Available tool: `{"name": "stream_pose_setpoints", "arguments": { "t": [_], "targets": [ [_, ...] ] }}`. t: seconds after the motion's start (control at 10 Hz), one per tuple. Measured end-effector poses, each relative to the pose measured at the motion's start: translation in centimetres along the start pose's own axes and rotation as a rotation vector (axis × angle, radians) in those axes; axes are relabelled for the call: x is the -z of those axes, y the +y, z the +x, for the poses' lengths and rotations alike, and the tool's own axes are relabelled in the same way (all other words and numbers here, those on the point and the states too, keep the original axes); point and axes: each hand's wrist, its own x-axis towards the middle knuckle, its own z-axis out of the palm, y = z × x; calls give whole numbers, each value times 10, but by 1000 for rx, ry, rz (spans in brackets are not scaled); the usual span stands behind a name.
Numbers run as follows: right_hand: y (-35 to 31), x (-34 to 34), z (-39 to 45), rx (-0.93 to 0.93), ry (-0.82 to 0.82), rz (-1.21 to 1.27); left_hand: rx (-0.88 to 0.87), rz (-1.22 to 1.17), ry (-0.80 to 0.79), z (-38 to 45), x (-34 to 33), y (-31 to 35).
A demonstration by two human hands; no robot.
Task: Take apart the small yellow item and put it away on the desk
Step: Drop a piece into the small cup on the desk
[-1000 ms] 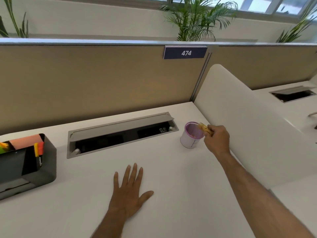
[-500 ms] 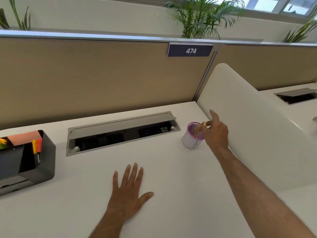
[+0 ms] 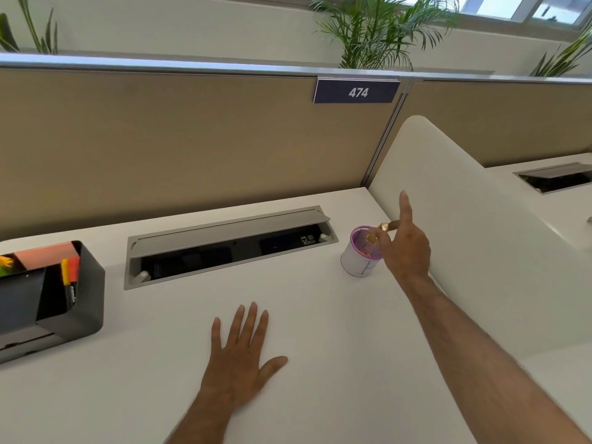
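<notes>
A small purple mesh cup (image 3: 358, 262) stands on the white desk (image 3: 288, 315) near the right divider. My right hand (image 3: 405, 248) hovers at the cup's rim with the index finger stretched up. A small yellow piece (image 3: 385, 225) sticks out between its thumb and fingers, just over the rim. A yellow wire ring (image 3: 371, 239) and other yellow bits lie inside the cup. My left hand (image 3: 238, 357) rests flat on the desk, fingers spread, holding nothing.
An open grey cable tray (image 3: 224, 248) is set into the desk behind my left hand. A black organiser (image 3: 57, 302) with markers and sticky notes stands at the left. A white curved divider (image 3: 480, 235) rises close to the right of the cup.
My right hand has loosened over the cup, the index finger lifting. Yellow parts that were in the hand now lie in the cup. My left hand has stayed flat.
</notes>
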Motion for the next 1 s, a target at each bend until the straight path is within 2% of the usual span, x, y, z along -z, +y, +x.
{"name": "stream_pose_setpoints", "arguments": {
  "t": [0.2, 0.3, 0.8, 0.9, 1.0],
  "targets": [
    [0, 0, -4, 21, 22, -9, 2, -1, -4, 0, 0, -1],
    [2, 1, -3, 23, -21, -19, 3, 0, -2, 0, 0, 0],
    [1, 3, -9, -4, 104, 123, -10, -30, -35, 0, 4, 1],
    [-15, 12, -18, -120, 175, 370, 1, -78, -64, -1, 6, -1],
    [-35, 18, -36, -255, 152, 683, 3, -176, -26, -2, 11, -2]
  ]
}}
